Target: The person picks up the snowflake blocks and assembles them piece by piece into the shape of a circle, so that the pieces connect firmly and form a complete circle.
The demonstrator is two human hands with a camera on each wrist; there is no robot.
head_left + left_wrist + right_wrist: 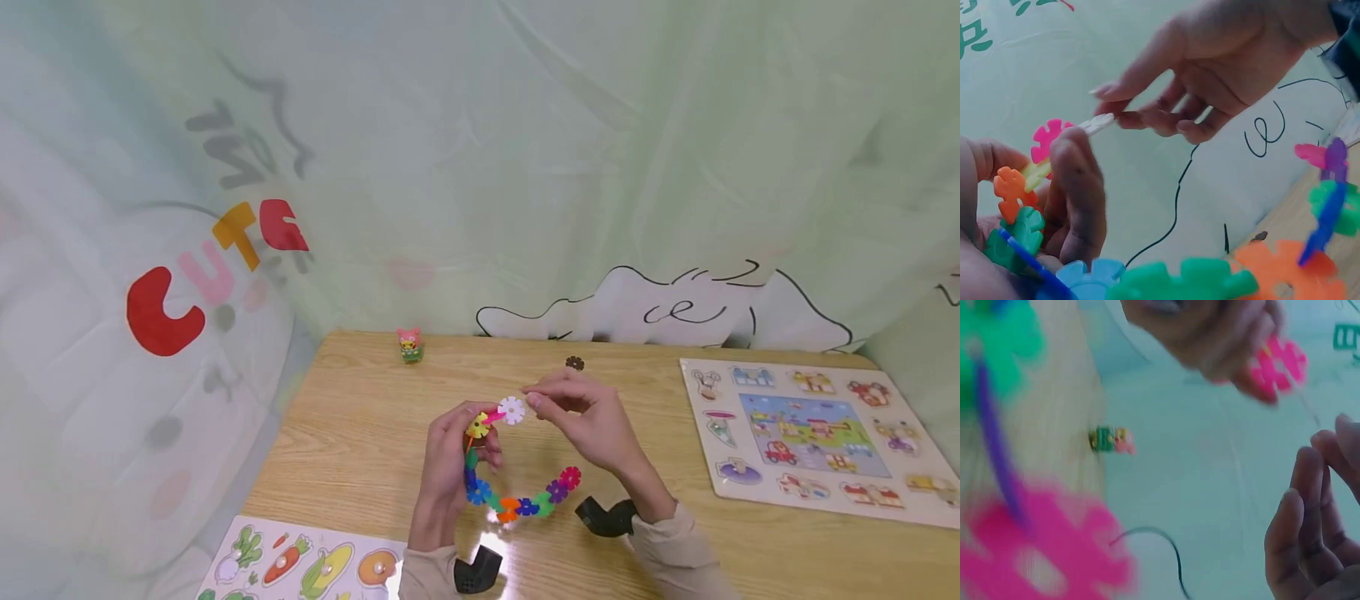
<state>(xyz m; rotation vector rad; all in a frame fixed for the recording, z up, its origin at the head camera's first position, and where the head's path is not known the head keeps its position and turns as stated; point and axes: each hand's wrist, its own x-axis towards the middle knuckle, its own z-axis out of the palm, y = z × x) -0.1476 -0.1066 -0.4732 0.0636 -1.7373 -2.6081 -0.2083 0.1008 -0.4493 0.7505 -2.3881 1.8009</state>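
Observation:
A curved chain of interlocking flower-shaped plastic discs (508, 510) hangs from my left hand (446, 450). The left fingers grip it near the yellow disc (478, 426) and the pink disc (1049, 139). A white flower-shaped disc (512, 410) is joined to the pink one, at the chain's upper end. My right hand (588, 417) has its thumb and fingertips close together at the white disc's outer edge; whether they pinch it is unclear. The chain's other end, a red-pink disc (570, 477), hangs below the right hand.
A small pink-and-green toy figure (409, 345) stands near the table's back edge. One dark brown disc (574, 363) lies behind the right hand. A picture puzzle board (701, 425) lies to the right, a vegetable puzzle board (251, 533) at front left. Printed curtains (465, 167) hang behind.

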